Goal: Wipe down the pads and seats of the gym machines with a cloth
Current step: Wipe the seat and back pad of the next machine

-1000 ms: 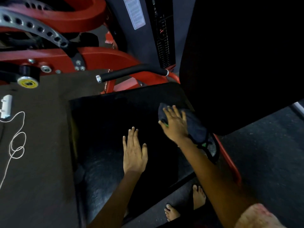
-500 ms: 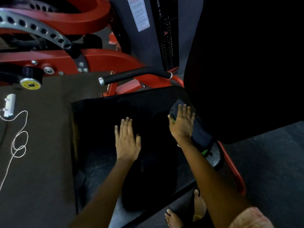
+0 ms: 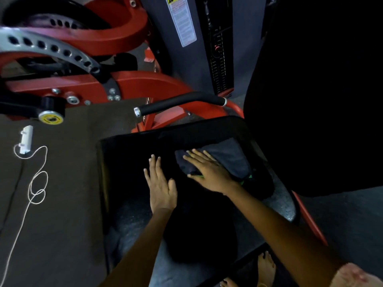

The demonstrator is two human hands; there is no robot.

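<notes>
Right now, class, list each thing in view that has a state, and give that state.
left hand: open, flat on the seat
right hand: open, pressing the cloth
cloth: bunched, lying on the seat
seat: uncovered, under both hands
cord: looped on the floor

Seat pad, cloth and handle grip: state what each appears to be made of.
Seat pad: likely black vinyl or leatherette over padding, with a glossy sheen and fine pebbled grain near its front.
Cloth: soft dark woven fabric, matte and folded under the right hand; fibre unclear.
Handle grip: probably matte black rubber or foam sleeve, capped with a shiny metal end.
</notes>
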